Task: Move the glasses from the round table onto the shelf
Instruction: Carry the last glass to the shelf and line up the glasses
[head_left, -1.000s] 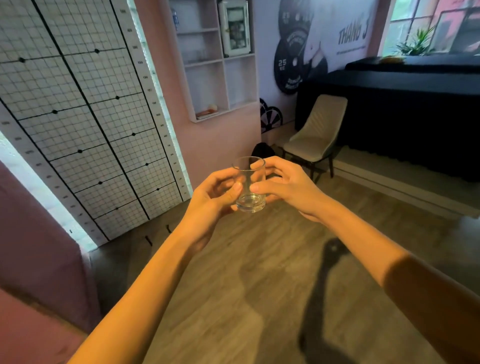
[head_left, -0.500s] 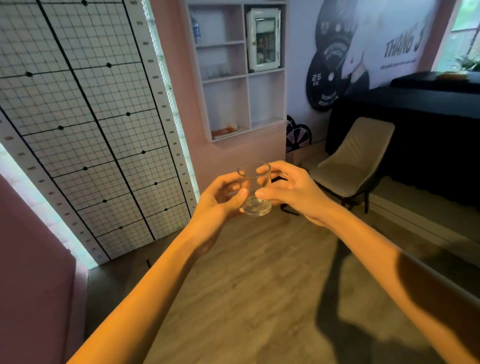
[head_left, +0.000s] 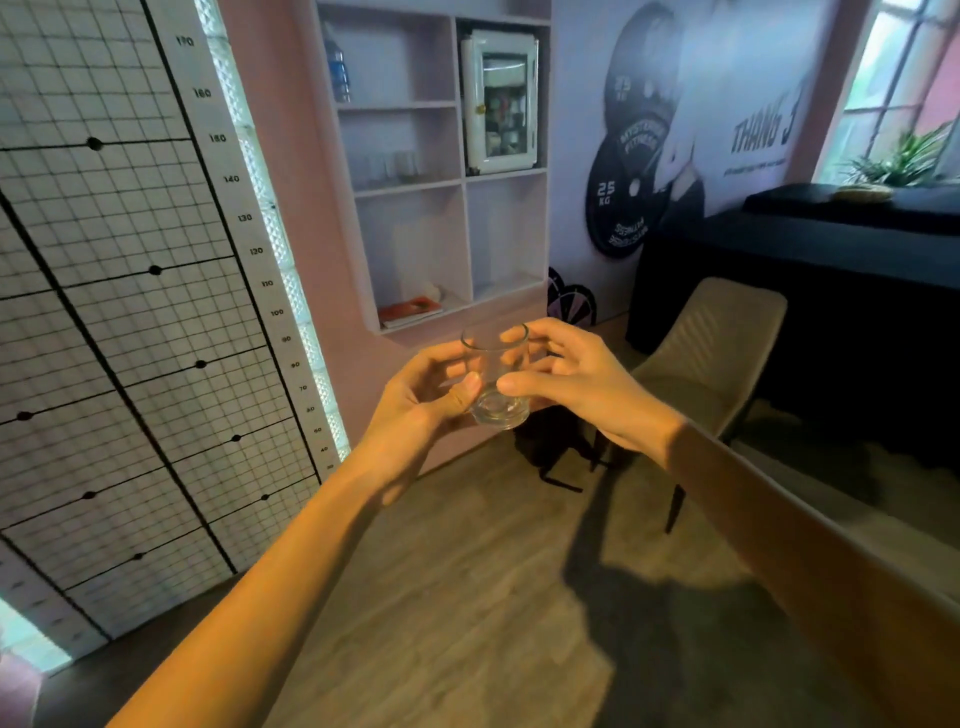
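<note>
Between both hands, left (head_left: 423, 397) and right (head_left: 576, 384) fingers clamped on it, one glass (head_left: 496, 376) rides mid-room, shelf (head_left: 410, 189) ahead already bearing several glasses, placement undone.

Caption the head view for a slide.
Both hands, left hand and right hand, carry an upright clear glass toward the wall shelf.
</note>
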